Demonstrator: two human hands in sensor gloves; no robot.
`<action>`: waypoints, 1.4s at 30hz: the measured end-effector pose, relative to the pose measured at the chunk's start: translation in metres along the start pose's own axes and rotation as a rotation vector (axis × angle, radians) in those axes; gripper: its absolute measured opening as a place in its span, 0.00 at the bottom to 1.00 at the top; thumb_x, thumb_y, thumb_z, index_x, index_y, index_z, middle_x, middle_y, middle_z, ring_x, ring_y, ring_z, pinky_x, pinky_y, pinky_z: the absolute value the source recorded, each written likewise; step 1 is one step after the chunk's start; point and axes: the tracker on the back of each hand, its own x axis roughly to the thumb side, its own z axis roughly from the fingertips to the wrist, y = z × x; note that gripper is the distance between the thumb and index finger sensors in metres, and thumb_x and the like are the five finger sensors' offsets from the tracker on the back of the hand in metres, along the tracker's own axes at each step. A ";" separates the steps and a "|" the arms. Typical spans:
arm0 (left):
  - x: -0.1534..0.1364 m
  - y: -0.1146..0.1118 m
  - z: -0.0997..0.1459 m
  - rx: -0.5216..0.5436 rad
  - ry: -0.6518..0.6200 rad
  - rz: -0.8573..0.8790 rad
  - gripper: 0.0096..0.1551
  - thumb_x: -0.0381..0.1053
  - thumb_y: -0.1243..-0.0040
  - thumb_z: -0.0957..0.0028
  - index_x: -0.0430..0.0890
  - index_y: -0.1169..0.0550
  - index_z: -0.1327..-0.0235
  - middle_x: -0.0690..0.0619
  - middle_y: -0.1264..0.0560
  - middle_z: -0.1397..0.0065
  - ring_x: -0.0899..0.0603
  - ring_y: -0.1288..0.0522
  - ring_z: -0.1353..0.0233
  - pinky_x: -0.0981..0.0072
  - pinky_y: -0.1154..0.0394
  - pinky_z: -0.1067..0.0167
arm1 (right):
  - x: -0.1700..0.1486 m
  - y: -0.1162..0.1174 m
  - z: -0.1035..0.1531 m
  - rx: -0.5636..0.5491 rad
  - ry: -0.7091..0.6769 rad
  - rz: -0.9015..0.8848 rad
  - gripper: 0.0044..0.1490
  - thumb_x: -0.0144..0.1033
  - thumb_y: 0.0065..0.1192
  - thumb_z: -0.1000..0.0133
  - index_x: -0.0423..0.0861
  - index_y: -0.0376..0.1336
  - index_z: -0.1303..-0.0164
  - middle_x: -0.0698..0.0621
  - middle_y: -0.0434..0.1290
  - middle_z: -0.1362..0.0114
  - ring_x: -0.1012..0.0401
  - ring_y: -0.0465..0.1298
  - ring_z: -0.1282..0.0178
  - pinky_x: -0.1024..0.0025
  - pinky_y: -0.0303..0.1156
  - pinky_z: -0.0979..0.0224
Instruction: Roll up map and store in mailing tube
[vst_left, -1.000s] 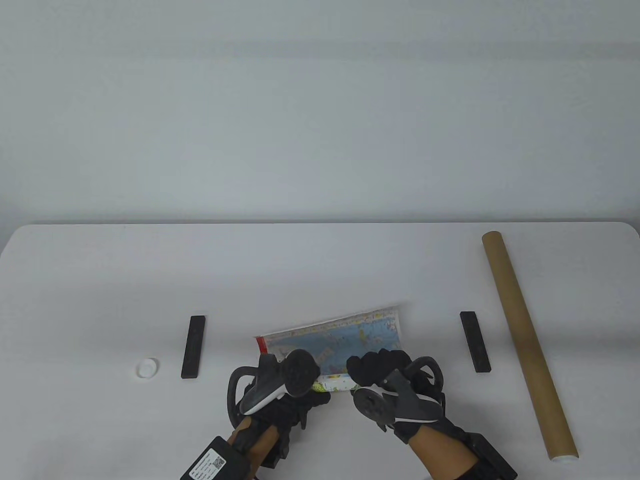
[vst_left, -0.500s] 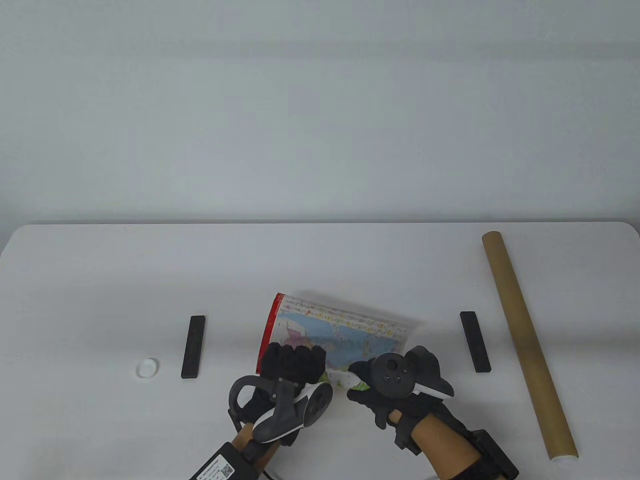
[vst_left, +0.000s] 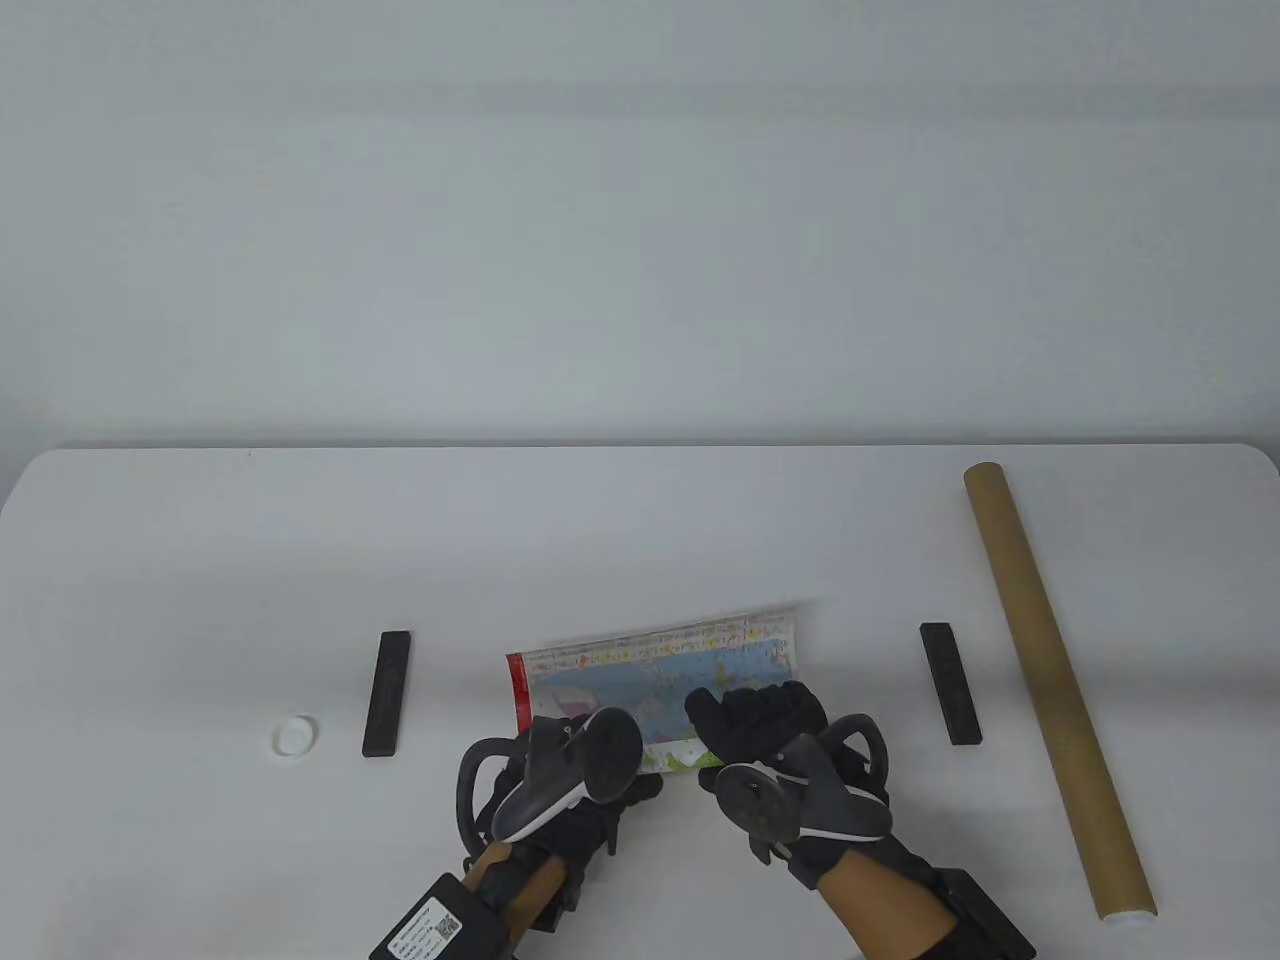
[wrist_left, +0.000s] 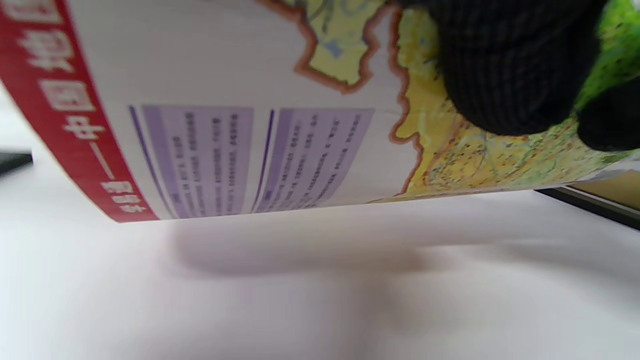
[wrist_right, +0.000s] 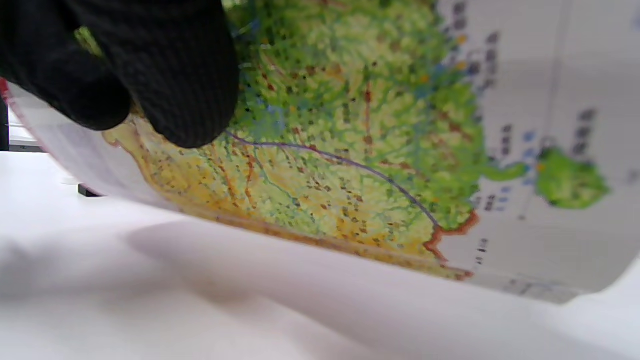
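Observation:
A colourful map (vst_left: 660, 670) with a red left border is partly rolled near the table's front middle. My left hand (vst_left: 575, 775) grips the roll's left part; its gloved fingers (wrist_left: 515, 70) lie on the printed face (wrist_left: 310, 145). My right hand (vst_left: 770, 735) grips the roll's right part, fingers (wrist_right: 175, 75) over the map (wrist_right: 350, 160). In both wrist views the map's lower edge hangs above the table. The brown cardboard mailing tube (vst_left: 1050, 680) lies at the far right, apart from both hands, white-rimmed end toward the front.
Two black bars lie flat on the white table (vst_left: 640, 520), one left (vst_left: 387, 693) and one right (vst_left: 950, 683) of the map. A small white cap (vst_left: 295, 737) sits further left.
The map's free sheet swung up and leftward half a second ago and now lies flatter and narrower again. Both hands turned on the roll and came back to about their first pose.

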 end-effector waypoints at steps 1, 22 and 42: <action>-0.001 -0.001 -0.001 -0.016 0.002 0.021 0.32 0.76 0.31 0.65 0.61 0.15 0.52 0.59 0.17 0.55 0.51 0.14 0.52 0.58 0.23 0.36 | 0.000 0.000 0.000 -0.006 0.000 0.003 0.46 0.47 0.75 0.46 0.39 0.63 0.21 0.40 0.69 0.32 0.39 0.74 0.36 0.34 0.63 0.32; 0.024 0.006 0.017 0.272 -0.105 -0.311 0.32 0.71 0.30 0.62 0.64 0.21 0.43 0.60 0.20 0.46 0.50 0.17 0.45 0.56 0.27 0.31 | -0.027 0.013 -0.004 0.120 0.092 -0.439 0.34 0.42 0.73 0.44 0.37 0.72 0.31 0.42 0.76 0.44 0.44 0.79 0.49 0.38 0.71 0.40; -0.003 0.002 -0.003 0.001 -0.051 0.027 0.31 0.74 0.28 0.66 0.63 0.17 0.51 0.61 0.17 0.57 0.53 0.14 0.56 0.61 0.22 0.38 | 0.006 -0.004 0.001 -0.057 -0.005 0.098 0.42 0.47 0.76 0.47 0.40 0.66 0.26 0.45 0.74 0.40 0.45 0.78 0.44 0.38 0.68 0.34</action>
